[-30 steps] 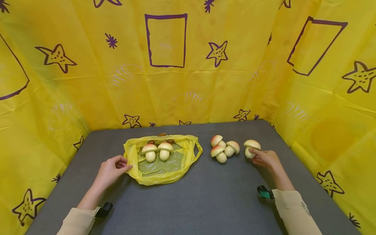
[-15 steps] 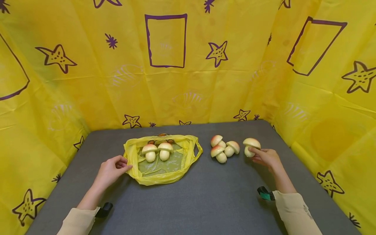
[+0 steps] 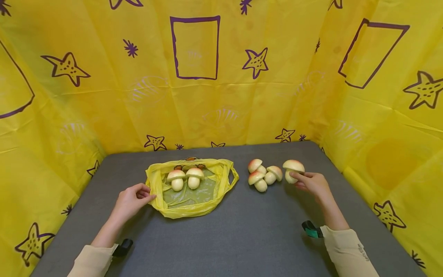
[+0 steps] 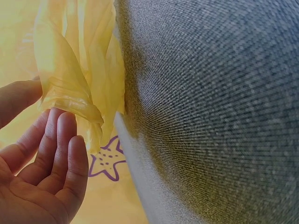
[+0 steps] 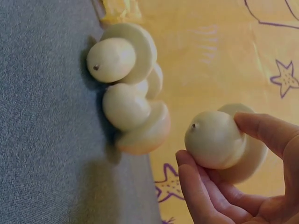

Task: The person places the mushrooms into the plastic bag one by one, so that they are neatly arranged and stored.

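Observation:
My right hand point(image 3: 313, 185) pinches a toy mushroom point(image 3: 293, 166) by its pale stem, thumb on one side and fingers on the other. In the right wrist view this mushroom point(image 5: 215, 140) hangs above the grey table with its cap turned away. At the left, my left hand point(image 3: 133, 200) pinches the side of a yellow plastic bag point(image 3: 204, 211), which lies with its mouth spread. Two mushrooms point(image 3: 194, 179) sit inside the bag. The left wrist view has the thumb behind the bag's thin film point(image 4: 70, 93) and the fingertips at its edge.
Between bag and right hand, a cluster of 3 mushrooms point(image 3: 257, 181) with reddish caps lies on the grey tabletop point(image 3: 221, 246). The bag's loop handle point(image 3: 235, 181) points toward them. Yellow cloth walls point(image 3: 287, 104) with drawn stars enclose the table's back and sides.
My right hand has raised its mushroom and shifted it slightly left, toward the cluster. My left hand, the bag and the other mushrooms have stayed in place.

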Available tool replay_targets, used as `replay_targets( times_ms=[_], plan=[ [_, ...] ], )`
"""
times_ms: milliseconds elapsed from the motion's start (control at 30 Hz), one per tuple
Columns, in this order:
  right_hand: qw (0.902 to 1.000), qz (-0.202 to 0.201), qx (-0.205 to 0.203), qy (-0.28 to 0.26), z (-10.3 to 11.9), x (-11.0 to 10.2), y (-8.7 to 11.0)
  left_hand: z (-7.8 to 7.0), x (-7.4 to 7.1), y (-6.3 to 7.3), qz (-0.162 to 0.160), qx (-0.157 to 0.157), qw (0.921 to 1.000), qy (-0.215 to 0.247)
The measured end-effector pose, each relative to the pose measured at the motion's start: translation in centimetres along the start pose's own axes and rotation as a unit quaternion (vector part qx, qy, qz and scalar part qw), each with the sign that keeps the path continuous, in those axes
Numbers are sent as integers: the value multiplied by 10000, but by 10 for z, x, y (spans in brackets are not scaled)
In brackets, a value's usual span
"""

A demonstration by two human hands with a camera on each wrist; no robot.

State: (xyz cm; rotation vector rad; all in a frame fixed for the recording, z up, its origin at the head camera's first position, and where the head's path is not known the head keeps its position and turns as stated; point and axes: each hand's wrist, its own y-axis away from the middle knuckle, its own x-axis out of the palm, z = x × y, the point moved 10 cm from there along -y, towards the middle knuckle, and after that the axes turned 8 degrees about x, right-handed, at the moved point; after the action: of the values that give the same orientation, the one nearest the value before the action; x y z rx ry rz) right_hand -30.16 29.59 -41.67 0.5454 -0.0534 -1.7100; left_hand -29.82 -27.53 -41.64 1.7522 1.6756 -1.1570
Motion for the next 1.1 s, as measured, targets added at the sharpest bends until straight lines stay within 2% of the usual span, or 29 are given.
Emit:
replay_targets(
  times_ms=[533,767,1100],
  plan=[
    [9987,-116,-237,429,23,13,10,0,0,0,14,16,10000,80],
    [9976,-37,-396,571,32,29,12,0,-1,-1,26,-6,10000,93],
    [9984,273,-374,326,41,56,11,-1,-1,-1,6,30,10000,95]
  ],
)
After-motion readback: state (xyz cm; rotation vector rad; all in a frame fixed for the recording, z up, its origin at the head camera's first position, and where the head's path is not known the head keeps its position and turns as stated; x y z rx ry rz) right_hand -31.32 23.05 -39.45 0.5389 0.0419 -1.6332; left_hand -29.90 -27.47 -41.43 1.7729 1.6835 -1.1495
